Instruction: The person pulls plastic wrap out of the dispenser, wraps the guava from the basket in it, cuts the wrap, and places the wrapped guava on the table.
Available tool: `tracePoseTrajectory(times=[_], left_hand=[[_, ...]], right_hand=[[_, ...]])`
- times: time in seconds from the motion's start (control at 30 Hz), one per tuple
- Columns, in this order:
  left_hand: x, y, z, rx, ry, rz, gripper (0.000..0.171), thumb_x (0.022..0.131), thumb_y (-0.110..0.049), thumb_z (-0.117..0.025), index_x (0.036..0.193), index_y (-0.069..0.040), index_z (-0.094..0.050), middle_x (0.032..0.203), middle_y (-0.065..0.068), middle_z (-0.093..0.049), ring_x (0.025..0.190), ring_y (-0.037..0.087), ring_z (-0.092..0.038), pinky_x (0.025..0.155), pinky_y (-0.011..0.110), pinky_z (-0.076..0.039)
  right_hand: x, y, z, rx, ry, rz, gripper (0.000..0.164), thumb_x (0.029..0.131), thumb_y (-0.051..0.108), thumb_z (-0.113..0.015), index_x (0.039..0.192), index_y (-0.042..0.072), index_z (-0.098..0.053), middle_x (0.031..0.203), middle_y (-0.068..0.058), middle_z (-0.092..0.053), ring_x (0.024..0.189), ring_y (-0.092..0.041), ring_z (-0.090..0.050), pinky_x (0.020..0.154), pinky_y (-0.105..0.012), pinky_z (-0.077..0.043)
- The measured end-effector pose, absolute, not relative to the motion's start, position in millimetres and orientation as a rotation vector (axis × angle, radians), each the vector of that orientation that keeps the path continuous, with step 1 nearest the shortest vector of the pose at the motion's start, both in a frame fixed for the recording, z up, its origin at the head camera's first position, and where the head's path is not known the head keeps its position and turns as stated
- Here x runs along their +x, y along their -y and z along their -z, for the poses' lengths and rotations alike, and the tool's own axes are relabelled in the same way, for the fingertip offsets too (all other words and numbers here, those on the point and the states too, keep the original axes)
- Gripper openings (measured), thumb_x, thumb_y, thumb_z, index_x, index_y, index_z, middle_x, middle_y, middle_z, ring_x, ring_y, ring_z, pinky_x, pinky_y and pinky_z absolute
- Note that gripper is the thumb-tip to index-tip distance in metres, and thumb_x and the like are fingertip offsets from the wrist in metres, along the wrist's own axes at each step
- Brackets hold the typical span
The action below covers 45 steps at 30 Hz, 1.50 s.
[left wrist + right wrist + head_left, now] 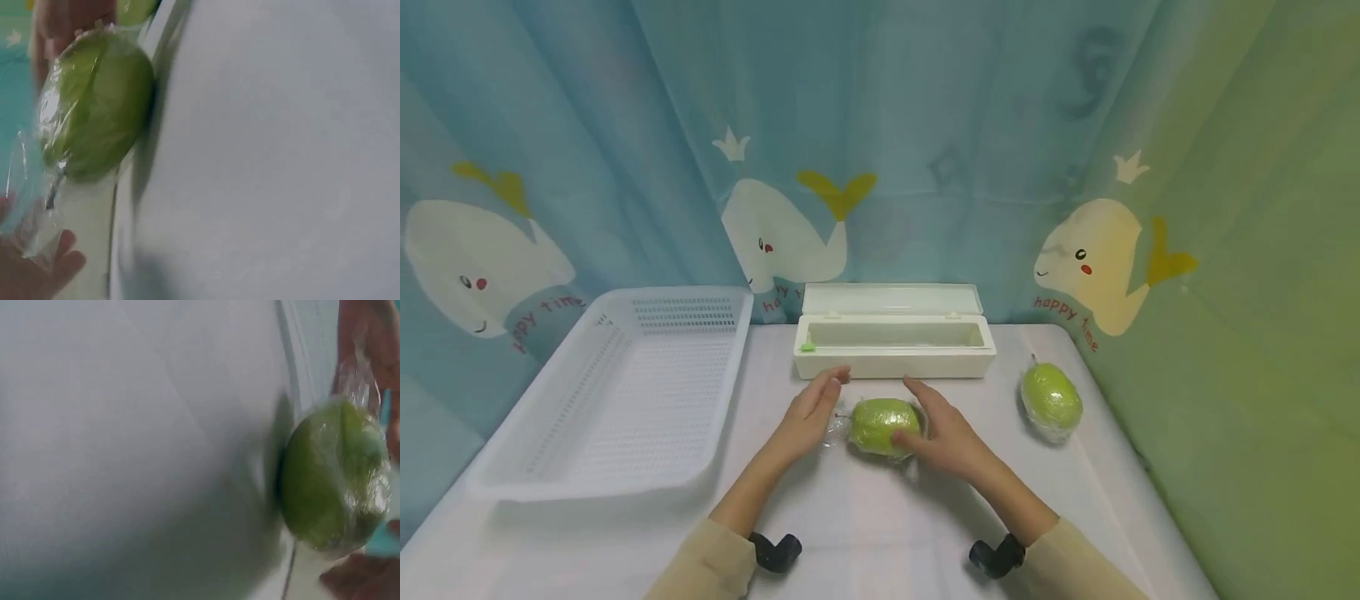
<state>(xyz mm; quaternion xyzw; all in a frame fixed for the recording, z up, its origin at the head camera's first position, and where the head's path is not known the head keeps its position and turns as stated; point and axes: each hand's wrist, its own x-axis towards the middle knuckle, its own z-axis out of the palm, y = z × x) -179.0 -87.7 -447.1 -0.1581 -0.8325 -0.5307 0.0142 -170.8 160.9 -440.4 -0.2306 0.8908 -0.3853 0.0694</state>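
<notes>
A green fruit [883, 425] with a short dark stem, wrapped in clear plastic film, lies on the white table between my two hands. Loose film [837, 429] bunches around its stem end. My left hand [808, 417] is beside that loose film, its fingers extended and pointing forward. At the opposite end, my right hand [943, 433] has its thumb over the fruit's near side and its fingers stretched past the far side. The left wrist view shows the wrapped fruit [100, 106] with its stem toward the left hand [34, 269]. Fingertips of the right hand [362, 575] show close below the fruit.
Behind the hands stands a long white box [895, 365] with its lid raised and a small green slider [807, 346]. A second wrapped green fruit [1051, 398] lies at the right. A white perforated basket [700, 467] occupies the left. A whale-print curtain [925, 167] hangs behind the table.
</notes>
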Motion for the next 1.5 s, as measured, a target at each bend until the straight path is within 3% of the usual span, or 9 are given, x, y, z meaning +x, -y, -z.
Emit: tracePoseTrajectory(times=[0.13,0.23,0.37,0.53,0.73,1.0,1.23,1.4,1.5], left_hand=[[-177,87,455,-0.383,2.543,1.899,0.053,0.111,-0.032,-0.021,0.143,0.003,-0.046,0.138,0.025,-0.057,0.132,0.042,-0.05,0.111,0.056,-0.037],[-173,80,463,-0.226,2.447,2.19,0.056,0.11,-0.039,-0.024,0.146,0.001,-0.041,0.144,0.023,-0.052,0.137,0.042,-0.045,0.113,0.055,-0.035],[-167,66,471,-0.01,2.279,2.485,0.059,0.108,-0.046,-0.034,0.15,-0.005,-0.036,0.155,0.015,-0.042,0.145,0.036,-0.034,0.118,0.055,-0.026],[-166,48,476,0.044,2.329,2.43,0.061,0.106,-0.05,-0.036,0.153,-0.011,-0.033,0.156,0.012,-0.04,0.149,0.034,-0.026,0.121,0.057,-0.014],[-165,33,479,0.045,2.358,2.363,0.06,0.105,-0.052,-0.036,0.153,-0.016,-0.034,0.155,0.013,-0.042,0.149,0.036,-0.025,0.12,0.059,-0.011],[-165,6,475,0.048,2.335,2.31,0.068,0.097,-0.061,-0.051,0.145,-0.013,-0.043,0.14,0.013,-0.053,0.132,0.032,-0.048,0.115,0.052,-0.032],[-166,-9,467,0.223,2.309,2.249,0.068,0.093,-0.074,-0.042,0.121,-0.016,-0.065,0.12,0.003,-0.065,0.114,0.021,-0.058,0.105,0.043,-0.041],[-167,-15,461,0.207,2.249,2.284,0.047,0.099,-0.053,-0.05,0.109,-0.012,-0.07,0.116,0.004,-0.067,0.111,0.02,-0.058,0.101,0.037,-0.043],[-168,-16,459,0.063,2.305,2.242,0.04,0.103,-0.044,-0.046,0.119,-0.015,-0.069,0.125,0.004,-0.066,0.121,0.023,-0.056,0.108,0.044,-0.04]], right_hand=[[-165,-161,432,-0.942,-2.714,0.901,0.1,0.08,0.037,-0.083,0.16,0.023,-0.023,0.164,-0.014,-0.022,0.15,-0.034,-0.025,0.115,-0.058,-0.031],[-164,-158,432,-1.016,-2.824,0.667,0.098,0.074,0.032,-0.088,0.156,0.026,-0.033,0.158,-0.011,-0.036,0.142,-0.033,-0.04,0.107,-0.053,-0.043],[-167,-153,438,-0.958,-2.981,0.564,0.086,0.068,0.03,-0.093,0.141,0.023,-0.048,0.135,-0.005,-0.054,0.123,-0.026,-0.055,0.092,-0.047,-0.053],[-166,-153,443,-0.87,-3.056,0.591,0.087,0.059,0.036,-0.097,0.13,0.02,-0.05,0.121,-0.004,-0.055,0.111,-0.023,-0.057,0.08,-0.043,-0.055],[-161,-155,449,-0.81,-3.118,0.607,0.089,0.053,0.041,-0.098,0.125,0.018,-0.05,0.11,-0.002,-0.052,0.095,-0.018,-0.056,0.072,-0.038,-0.055],[-153,-157,453,-0.732,-3.158,0.576,0.099,0.047,0.056,-0.096,0.122,0.014,-0.047,0.106,-0.004,-0.047,0.088,-0.019,-0.05,0.063,-0.036,-0.054],[-144,-167,447,-0.825,-3.148,0.645,0.082,0.058,0.059,-0.09,0.118,0.018,-0.053,0.098,0.0,-0.047,0.077,-0.011,-0.045,0.065,-0.029,-0.048],[-142,-170,446,-0.859,-3.133,0.607,0.078,0.059,0.055,-0.09,0.116,0.016,-0.052,0.096,0.0,-0.042,0.077,-0.011,-0.041,0.066,-0.028,-0.045],[-143,-169,448,-0.846,-3.13,0.6,0.08,0.056,0.056,-0.091,0.111,0.014,-0.051,0.094,0.0,-0.04,0.077,-0.012,-0.039,0.065,-0.027,-0.043]])
